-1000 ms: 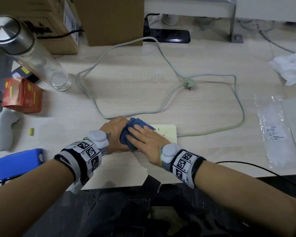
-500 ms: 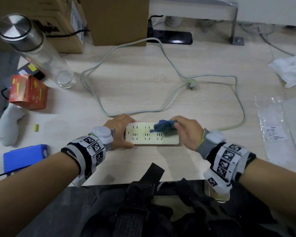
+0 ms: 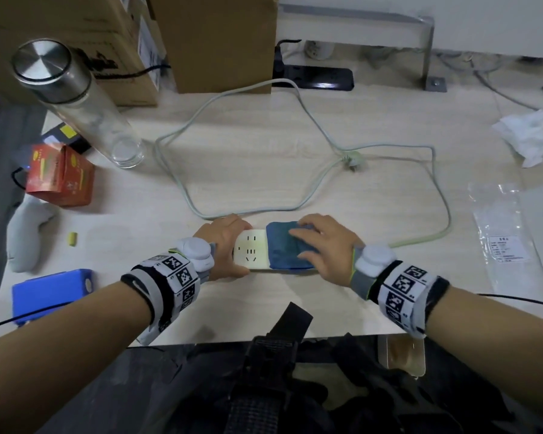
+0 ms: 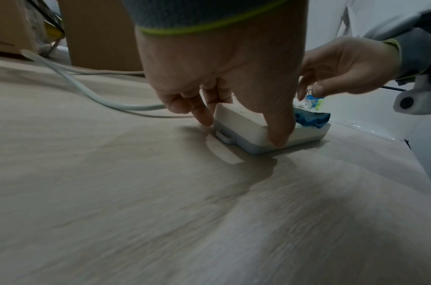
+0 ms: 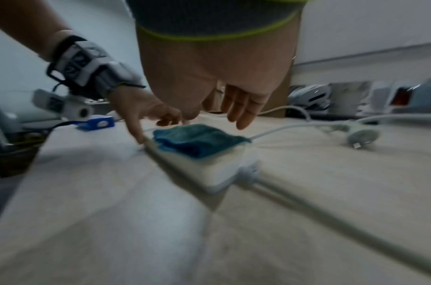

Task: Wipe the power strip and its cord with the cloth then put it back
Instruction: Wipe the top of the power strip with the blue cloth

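Left hand (image 3: 224, 245) grips the left end of the cream rectangular plastic power strip (image 3: 251, 249), which lies flat on the pale wood-grain desk (image 3: 264, 158). Right hand (image 3: 325, 245), fingers extended, rests flat on the folded blue cloth (image 3: 284, 249) covering the strip's right portion.

Left of the glass bottle (image 3: 76, 101) sits a red box (image 3: 60, 175); cardboard boxes (image 3: 220, 39) stand behind it.

You are looking down at a pale wood-grain tabletop (image 3: 373, 126). Along its far edge stand brown cardboard boxes (image 3: 220, 42), and beside them a grey metal bracket (image 3: 427, 51) is bolted down before a white wall (image 3: 499, 23). The light is soft and dim.
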`<state>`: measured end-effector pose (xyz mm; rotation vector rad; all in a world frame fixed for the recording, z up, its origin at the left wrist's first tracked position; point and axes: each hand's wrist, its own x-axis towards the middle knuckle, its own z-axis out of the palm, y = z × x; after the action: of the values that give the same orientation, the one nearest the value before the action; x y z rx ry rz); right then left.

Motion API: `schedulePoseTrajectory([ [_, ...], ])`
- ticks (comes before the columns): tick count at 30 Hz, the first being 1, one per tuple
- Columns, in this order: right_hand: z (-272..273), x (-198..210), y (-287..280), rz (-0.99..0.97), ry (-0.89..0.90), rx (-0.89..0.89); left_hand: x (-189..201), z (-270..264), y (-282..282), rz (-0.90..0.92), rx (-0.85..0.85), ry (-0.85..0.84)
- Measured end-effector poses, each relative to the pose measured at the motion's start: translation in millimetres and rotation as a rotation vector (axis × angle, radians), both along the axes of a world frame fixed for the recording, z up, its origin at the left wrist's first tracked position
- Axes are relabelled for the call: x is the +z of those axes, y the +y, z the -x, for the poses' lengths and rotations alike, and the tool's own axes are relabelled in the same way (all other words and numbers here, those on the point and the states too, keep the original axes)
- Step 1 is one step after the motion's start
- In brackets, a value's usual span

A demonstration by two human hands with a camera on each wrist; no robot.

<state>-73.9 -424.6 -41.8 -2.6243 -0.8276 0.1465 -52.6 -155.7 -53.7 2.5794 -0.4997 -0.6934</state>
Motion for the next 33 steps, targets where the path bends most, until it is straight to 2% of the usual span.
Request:
schedulePoseTrajectory([
  [3,7,-14,12,0.128,-0.007,0.085,-2,2,0,-0.004,-0.001,-0.007],
  [6,12,-26,1,0.088,-0.051,0.085,-2,1,0,-0.007,-0.008,0.005],
  [11,32,-37,-19,0.023,-0.073,0.206,0,-1,-3,0.024,-0.015,-0.013],
  [20,18,-51,73,-0.084,-0.114,0.305,-3,6,-3,0.099,0.003,0.007],
  [23,13,-46,50,-0.058,-0.077,0.293,-3,4,4,0.089,0.023,-0.031],
  [29,21,-43,-54,-0.009,-0.075,0.199,-1,3,4,0.022,0.004,0.008],
  [33,25,-45,-29,-0.002,-0.084,0.233,-2,3,5,0.018,0.012,0.006],
])
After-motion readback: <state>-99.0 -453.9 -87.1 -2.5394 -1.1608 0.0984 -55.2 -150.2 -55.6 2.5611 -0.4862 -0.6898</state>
